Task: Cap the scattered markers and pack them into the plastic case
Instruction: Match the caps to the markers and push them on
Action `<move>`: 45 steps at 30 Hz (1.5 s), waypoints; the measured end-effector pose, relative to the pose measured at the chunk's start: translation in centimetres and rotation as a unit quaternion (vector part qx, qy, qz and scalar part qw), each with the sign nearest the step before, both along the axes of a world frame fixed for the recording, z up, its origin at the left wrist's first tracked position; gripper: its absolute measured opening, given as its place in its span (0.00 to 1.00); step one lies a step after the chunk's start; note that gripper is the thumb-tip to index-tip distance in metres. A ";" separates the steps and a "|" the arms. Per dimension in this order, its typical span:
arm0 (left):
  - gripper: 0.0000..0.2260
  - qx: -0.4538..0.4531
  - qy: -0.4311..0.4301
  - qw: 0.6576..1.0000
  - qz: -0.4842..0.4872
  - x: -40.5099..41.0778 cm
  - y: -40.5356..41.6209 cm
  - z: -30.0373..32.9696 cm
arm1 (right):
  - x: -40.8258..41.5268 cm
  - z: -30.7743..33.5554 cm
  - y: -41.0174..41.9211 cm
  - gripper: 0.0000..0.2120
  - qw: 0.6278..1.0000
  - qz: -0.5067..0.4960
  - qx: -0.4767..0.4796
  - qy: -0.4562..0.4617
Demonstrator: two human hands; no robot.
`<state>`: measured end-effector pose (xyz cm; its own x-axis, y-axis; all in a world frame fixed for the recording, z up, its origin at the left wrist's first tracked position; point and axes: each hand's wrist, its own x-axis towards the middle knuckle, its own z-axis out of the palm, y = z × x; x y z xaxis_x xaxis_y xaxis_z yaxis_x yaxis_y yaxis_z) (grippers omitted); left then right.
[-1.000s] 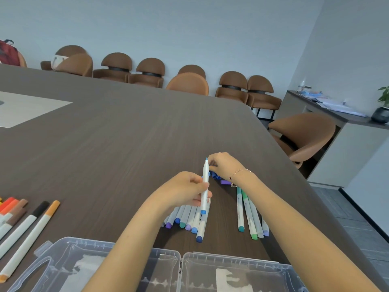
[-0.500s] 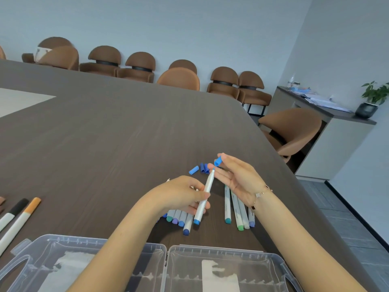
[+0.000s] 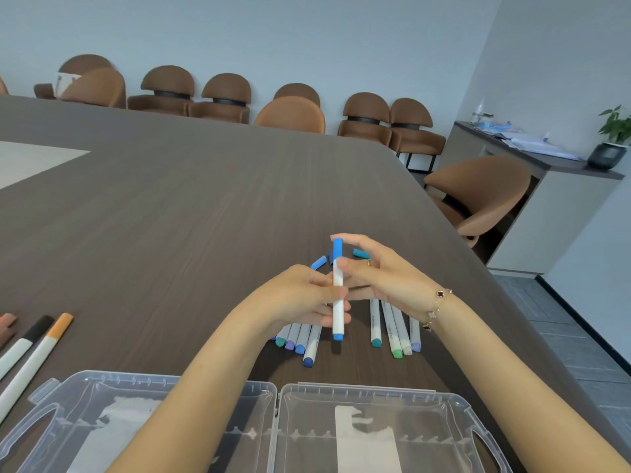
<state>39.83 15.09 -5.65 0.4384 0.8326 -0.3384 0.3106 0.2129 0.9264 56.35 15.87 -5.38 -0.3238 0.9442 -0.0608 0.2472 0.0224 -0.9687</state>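
Observation:
My left hand (image 3: 307, 297) grips a white marker (image 3: 337, 312) upright above the table, its blue end pointing down. A blue cap (image 3: 337, 248) sits on the marker's top end, and my right hand (image 3: 379, 273) holds it there with thumb and fingers. Beneath my left hand lies a row of white markers (image 3: 304, 339) with teal, purple and blue ends. A second group of markers (image 3: 396, 332) lies under my right wrist. Loose blue caps (image 3: 318, 262) and a teal cap (image 3: 360, 253) rest just beyond my hands. The clear plastic case (image 3: 276, 397) lies open at the near edge.
More markers (image 3: 37, 343) with black and orange caps lie at the left edge of the dark wooden table (image 3: 170, 216). Brown chairs (image 3: 290, 112) line the far side and one chair (image 3: 478, 196) stands at the right. A sideboard with a plant (image 3: 611, 141) is at far right.
The marker has swung from tilted to upright. My right hand has brought the blue cap down onto its top end, where before the cap was held just clear of the tip.

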 end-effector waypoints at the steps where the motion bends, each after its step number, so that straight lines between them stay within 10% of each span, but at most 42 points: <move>1: 0.11 0.005 -0.004 1.000 0.003 -0.1 0.0 0.1 | -0.1 0.0 -0.1 0.19 1.000 0.005 0.007 -0.011; 13: 0.16 0.098 0.116 0.987 0.061 0.7 -0.2 0.3 | 0.2 -0.5 0.8 0.18 0.997 -0.071 -0.008 0.014; 17: 0.16 0.226 0.306 0.922 0.068 0.3 0.2 -0.5 | 2.6 -1.4 2.2 0.19 0.963 -0.143 0.021 -0.228; 25: 0.15 0.226 0.440 0.869 0.022 2.5 0.2 -2.9 | 2.7 -3.3 3.0 0.19 0.892 -0.172 0.070 -0.411; 45: 0.10 0.079 0.163 0.983 0.041 -1.4 1.2 0.4 | -2.3 -3.0 10.2 0.13 0.864 -0.094 0.127 -0.479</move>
<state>38.48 16.30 -5.30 0.2571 0.9141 -0.3134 0.5832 0.1118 0.8046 54.03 26.06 -8.38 -0.0800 0.9968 0.0007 0.9545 0.0769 -0.2883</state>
